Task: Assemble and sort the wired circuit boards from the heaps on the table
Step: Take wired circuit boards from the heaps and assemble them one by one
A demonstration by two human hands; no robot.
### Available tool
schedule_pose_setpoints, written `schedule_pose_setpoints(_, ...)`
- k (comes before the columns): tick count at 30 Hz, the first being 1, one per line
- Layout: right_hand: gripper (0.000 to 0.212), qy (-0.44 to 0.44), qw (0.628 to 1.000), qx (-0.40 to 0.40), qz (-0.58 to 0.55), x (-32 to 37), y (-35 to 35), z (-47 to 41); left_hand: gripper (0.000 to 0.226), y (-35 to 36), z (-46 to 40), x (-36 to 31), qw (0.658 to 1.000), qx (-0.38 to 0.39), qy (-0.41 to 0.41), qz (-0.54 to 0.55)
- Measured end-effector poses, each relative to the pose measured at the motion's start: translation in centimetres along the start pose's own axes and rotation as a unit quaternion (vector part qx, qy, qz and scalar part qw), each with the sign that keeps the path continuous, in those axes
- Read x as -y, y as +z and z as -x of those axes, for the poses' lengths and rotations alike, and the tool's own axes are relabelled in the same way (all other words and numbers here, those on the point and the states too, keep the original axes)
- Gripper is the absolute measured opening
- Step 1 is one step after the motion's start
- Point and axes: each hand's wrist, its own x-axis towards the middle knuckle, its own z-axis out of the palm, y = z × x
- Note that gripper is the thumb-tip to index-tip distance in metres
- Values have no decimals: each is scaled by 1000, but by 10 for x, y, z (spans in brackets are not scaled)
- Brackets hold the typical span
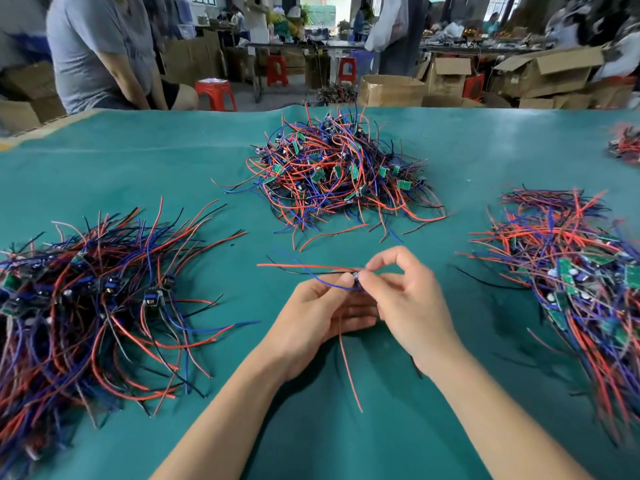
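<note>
A: Holding one small wired circuit board (356, 279) at the centre of the frame, the left hand (311, 318) and the right hand (403, 299) both pinch it just above the green table (138, 161); its red, blue and black wires trail left and down.

B: How much is done?

A: Hard to judge. A combed-looking heap (90, 299) lies at left, a tangled heap (332, 174) at upper centre, another heap (571, 268) at right. Plenty appears left.

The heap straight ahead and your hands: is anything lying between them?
Mostly bare green table cover, in the head view. Only stray wire ends from the middle heap and the held board's own wires cross it.
</note>
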Motion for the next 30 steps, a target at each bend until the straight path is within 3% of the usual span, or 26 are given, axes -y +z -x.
schedule_pose_setpoints(4,24,-71,990,49,109,0,-7,-1,34,-2,0,-1,1000,8,12,2)
schedule_pose_setpoints(7,34,-79,988,61,116,2,-10,-3,32,-3,1,-3,1000,0,26,-12)
schedule_pose_setpoints(14,27,-61,997,13,44,3,-12,-5,39,-3,1,-4,999,-17,25,-17)
schedule_pose_setpoints(18,23,-23,998,24,-55,4,-13,-6,23,-7,3,-4,998,15,30,-56)
schedule_pose_setpoints(21,19,29,992,23,-123,5,-12,-7,26,-4,4,-2,996,12,40,-77)
schedule_pose_setpoints(25,16,80,981,39,-172,4,-12,-6,28,-1,6,-3,997,7,39,-59)
schedule_pose_setpoints(30,15,118,972,32,-203,0,-11,-7,11,1,7,-6,995,20,29,-90)
